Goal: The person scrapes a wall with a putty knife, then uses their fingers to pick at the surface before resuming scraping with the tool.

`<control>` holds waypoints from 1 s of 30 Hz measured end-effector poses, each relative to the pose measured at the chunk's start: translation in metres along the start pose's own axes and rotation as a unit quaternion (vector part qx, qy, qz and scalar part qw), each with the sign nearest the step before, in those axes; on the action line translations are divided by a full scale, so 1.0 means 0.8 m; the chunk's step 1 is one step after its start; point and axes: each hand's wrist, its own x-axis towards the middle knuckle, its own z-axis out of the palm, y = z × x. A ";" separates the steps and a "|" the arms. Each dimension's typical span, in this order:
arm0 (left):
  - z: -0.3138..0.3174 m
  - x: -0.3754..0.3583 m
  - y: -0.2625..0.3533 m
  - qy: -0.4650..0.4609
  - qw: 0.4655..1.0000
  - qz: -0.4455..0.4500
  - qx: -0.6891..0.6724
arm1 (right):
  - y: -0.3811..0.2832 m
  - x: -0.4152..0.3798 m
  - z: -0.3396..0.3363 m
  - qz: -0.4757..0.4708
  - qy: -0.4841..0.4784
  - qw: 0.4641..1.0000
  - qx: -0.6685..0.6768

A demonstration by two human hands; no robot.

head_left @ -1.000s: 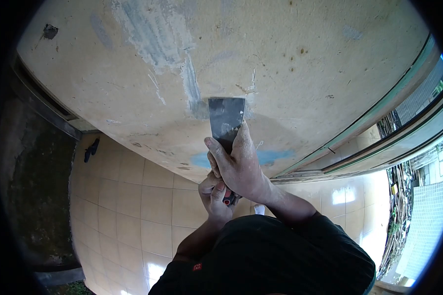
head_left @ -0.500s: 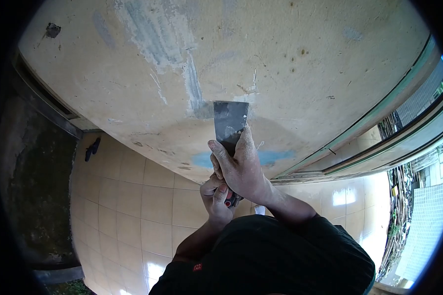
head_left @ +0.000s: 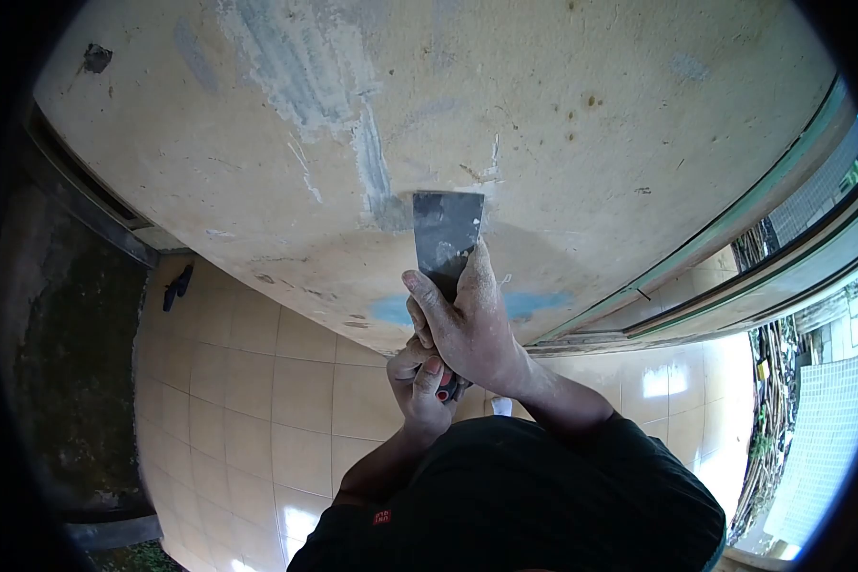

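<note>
A wide-bladed scraper [head_left: 447, 229] points away from me, its flat grey blade against the beige wall [head_left: 582, 181]. My right hand [head_left: 472, 324] is closed around the upper handle, with a finger stretched along the blade's right side. Lower down, my left hand [head_left: 422, 386] grips the handle's end, where a bit of red and black shows. Pale dust coats both hands. Just left of the blade runs a scraped grey-white strip [head_left: 372, 162], joining a larger bare patch [head_left: 296, 67] above. Thin white scratches lie by the blade's top right corner.
Glossy tan floor tiles [head_left: 300, 410] spread below the wall. Dark footwear [head_left: 177, 286] lies at the left by a dark, stained strip [head_left: 76, 381]. A green-edged window frame [head_left: 734, 229] borders the wall on the right, with piled sticks [head_left: 770, 429] outside.
The scraper blade has shifted up the wall very slightly, with both hands keeping their hold. The rest looks nearly the same.
</note>
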 end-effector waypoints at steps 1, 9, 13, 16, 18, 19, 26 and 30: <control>0.005 -0.004 0.002 0.015 0.999 -0.007 0.028 | 0.015 -0.006 0.000 -0.010 0.008 1.000 -0.004; 0.006 0.000 -0.002 0.035 0.998 -0.002 0.048 | -0.008 0.002 -0.003 0.013 0.010 1.000 -0.008; 0.003 -0.006 0.002 0.011 0.999 -0.006 0.038 | -0.001 -0.003 -0.002 0.019 0.005 1.000 0.013; 0.007 -0.013 0.000 0.016 0.999 -0.025 0.033 | 0.023 -0.013 -0.001 0.003 0.019 1.000 0.016; 0.010 -0.014 -0.007 0.038 0.999 -0.019 0.021 | 0.026 -0.014 -0.004 0.003 0.032 0.999 0.011; 0.006 -0.016 -0.008 0.040 0.999 -0.023 0.023 | 0.021 -0.013 -0.005 0.011 0.025 1.000 0.011; 0.002 -0.017 -0.010 0.022 0.999 0.003 0.039 | 0.007 -0.011 -0.008 0.019 -0.003 1.000 0.000; 0.008 -0.017 -0.009 0.034 0.998 -0.022 0.054 | 0.026 -0.014 -0.008 0.012 0.023 1.000 0.013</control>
